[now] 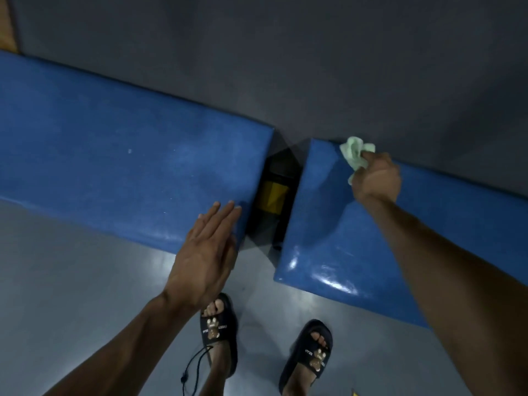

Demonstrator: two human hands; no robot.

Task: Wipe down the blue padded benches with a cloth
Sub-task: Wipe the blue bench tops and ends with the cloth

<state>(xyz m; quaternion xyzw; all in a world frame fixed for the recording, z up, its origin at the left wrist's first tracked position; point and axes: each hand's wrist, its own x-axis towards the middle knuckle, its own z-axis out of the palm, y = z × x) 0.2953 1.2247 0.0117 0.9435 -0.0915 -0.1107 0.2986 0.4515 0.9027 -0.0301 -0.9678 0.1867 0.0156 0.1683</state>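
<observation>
two benches (128, 167) (357, 238) side by side (gap between), cloth (355, 152) seemingly on right bench's back edge

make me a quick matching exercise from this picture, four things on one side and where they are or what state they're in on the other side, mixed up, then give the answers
Column one:
1. green cloth
2. left hand
3. yellow object
4. right hand

Column two:
A. down in the gap between the two benches
B. fingers straight, over the near corner of the left bench
C. bunched at the far edge of the right bench
D. curled in a grip around the cloth

Pairs: 1-C, 2-B, 3-A, 4-D
</observation>
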